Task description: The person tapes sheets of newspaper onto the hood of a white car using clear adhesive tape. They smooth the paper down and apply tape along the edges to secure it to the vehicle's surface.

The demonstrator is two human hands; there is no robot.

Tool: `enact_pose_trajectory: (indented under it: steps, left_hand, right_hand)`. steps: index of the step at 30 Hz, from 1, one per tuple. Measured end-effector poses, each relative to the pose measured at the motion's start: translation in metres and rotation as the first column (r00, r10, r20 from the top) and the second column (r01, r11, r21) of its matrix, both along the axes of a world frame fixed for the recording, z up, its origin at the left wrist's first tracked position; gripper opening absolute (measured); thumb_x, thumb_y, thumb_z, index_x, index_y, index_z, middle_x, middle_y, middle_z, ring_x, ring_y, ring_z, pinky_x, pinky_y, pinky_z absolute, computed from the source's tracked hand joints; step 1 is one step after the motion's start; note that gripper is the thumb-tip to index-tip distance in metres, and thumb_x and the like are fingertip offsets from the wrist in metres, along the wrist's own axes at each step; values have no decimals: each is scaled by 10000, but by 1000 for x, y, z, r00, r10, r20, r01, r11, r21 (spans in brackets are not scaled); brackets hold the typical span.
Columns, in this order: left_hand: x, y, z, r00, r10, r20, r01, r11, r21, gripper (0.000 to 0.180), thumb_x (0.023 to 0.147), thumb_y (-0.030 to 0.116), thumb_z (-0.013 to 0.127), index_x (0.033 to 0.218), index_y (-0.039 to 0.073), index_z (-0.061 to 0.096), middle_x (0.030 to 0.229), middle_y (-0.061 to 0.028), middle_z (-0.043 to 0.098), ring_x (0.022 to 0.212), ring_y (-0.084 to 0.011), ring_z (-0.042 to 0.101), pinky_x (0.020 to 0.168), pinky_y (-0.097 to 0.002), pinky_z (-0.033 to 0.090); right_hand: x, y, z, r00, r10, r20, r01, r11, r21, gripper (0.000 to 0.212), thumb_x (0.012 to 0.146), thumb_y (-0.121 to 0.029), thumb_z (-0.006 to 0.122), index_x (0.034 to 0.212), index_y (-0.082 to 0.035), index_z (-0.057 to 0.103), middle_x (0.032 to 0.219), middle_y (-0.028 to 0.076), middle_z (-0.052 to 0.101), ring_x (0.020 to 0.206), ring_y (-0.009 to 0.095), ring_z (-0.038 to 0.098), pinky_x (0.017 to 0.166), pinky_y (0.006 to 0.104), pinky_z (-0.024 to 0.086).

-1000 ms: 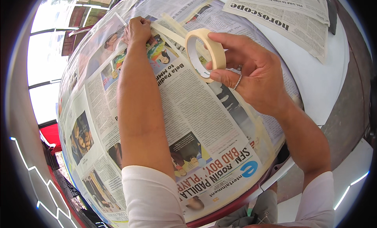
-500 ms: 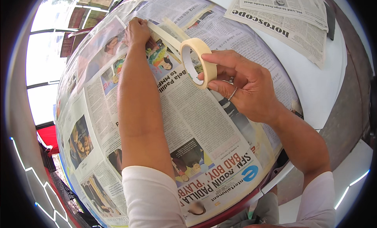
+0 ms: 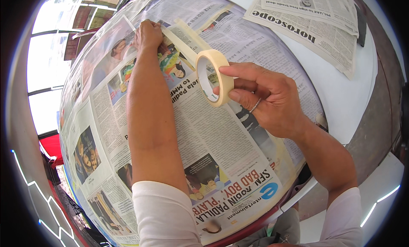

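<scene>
A roll of cream masking tape [image 3: 221,76] is in my right hand [image 3: 272,96], with the thumb and fingers gripping its near-right side. From the roll a strip of tape [image 3: 181,39] runs up and left to my left hand [image 3: 149,34]. My left hand is closed, its knuckles up and its fingers curled down at the strip's far end, against the newspaper. The fingertips are mostly hidden. Under both hands lie overlapping newspaper sheets [image 3: 204,123], spread over a broad curved surface. The strip lies along the edge of one sheet.
Loose newspaper sheets [image 3: 298,34] lie on a white panel [image 3: 355,98] at the far right. Other tape strips [image 3: 194,32] join the sheets near the top. A red edge [image 3: 243,236] shows below the newspaper at the front. Bright windows [image 3: 47,72] stand at the left.
My right hand and the tape roll have moved slightly down, toward me, and the strip between the hands looks slightly longer. My left hand stays in place.
</scene>
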State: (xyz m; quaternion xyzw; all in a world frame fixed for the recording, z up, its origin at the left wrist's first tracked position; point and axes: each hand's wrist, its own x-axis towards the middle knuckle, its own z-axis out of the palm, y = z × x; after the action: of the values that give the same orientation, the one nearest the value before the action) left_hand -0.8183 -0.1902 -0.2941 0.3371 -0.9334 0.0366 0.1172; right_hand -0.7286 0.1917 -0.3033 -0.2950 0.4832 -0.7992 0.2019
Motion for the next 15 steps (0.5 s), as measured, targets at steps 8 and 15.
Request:
enact_pose_trajectory:
  steps: [8, 15]
  left_hand:
    - [1, 23, 5, 981, -11, 193, 29, 995, -93, 273, 993, 330, 655, 1180, 143, 722, 1219, -140, 745, 1193, -356, 678, 1003, -525, 486]
    - [-5, 28, 3, 983, 6, 181, 17, 992, -123, 335, 1006, 294, 643, 1266, 85, 684, 1243, -190, 726, 1242, -369, 651, 1045, -534, 466]
  right_hand:
    - [-1, 4, 0, 1000, 8, 3, -9, 999, 49, 375, 986, 30, 637, 1333, -105, 682, 1083, 86, 759, 904, 126, 702, 824, 281, 570]
    - [0, 4, 0, 1000, 24, -18, -23, 996, 83, 349, 1005, 16, 599, 1329, -88, 680, 1073, 93, 751, 881, 132, 663, 814, 280, 530]
